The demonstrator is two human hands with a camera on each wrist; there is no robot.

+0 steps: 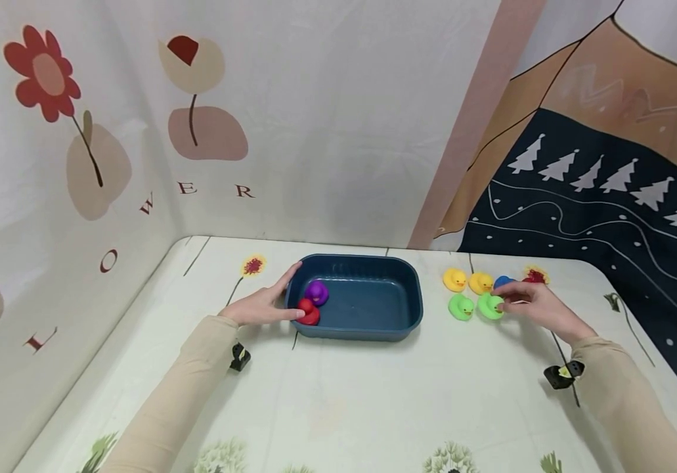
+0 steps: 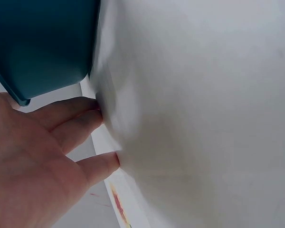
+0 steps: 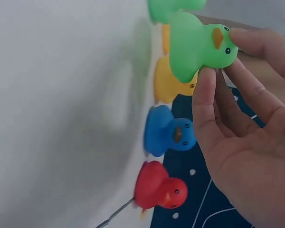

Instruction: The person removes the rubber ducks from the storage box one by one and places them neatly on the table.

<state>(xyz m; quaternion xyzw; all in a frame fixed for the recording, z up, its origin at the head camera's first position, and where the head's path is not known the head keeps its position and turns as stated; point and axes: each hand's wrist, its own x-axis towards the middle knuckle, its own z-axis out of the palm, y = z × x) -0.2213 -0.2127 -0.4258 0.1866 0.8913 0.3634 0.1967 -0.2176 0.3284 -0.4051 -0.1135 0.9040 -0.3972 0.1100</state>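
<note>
The right grip [image 1: 536, 307] pinches a green duck [image 3: 187, 47] by its head, right of the tub [image 1: 368, 305]; the left grip [image 1: 260, 306] lies spread at the tub's end. The rounded head could slip from this pinch, dropping the duck.

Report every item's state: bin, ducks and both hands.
Blue bin: upright, part-filled
Purple duck: inside bin
Red duck: inside bin
Left yellow duck: upright, unheld
Right yellow duck: upright, unheld
Left green duck: upright, unheld
Right green duck: pinched
Blue duck: upright, unheld
Second red duck: outside bin, unheld
Left hand: touching bin's left end
Right hand: pinching right green duck
</note>
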